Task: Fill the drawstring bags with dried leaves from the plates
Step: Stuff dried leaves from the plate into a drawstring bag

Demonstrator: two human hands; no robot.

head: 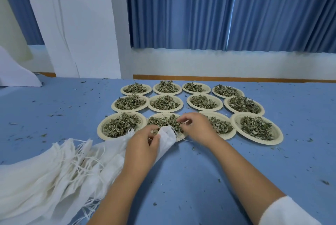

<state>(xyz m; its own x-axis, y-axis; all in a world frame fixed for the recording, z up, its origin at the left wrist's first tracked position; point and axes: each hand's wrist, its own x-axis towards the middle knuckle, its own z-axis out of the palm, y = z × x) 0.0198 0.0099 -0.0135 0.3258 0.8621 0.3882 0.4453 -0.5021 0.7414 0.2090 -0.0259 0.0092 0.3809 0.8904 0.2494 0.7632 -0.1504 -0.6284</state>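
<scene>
Barely started: gripping one drawstring bag (168, 138) by its mouth in the curled left hand (143, 144) over the near rim of a front-row plate (164, 114), pinching its dried leaves (163, 121) with the right hand (197, 127) fingertips, the other plates (234, 123) all heaped, empty bags (54, 174) piled along the table (200, 179) near-left edge.
</scene>
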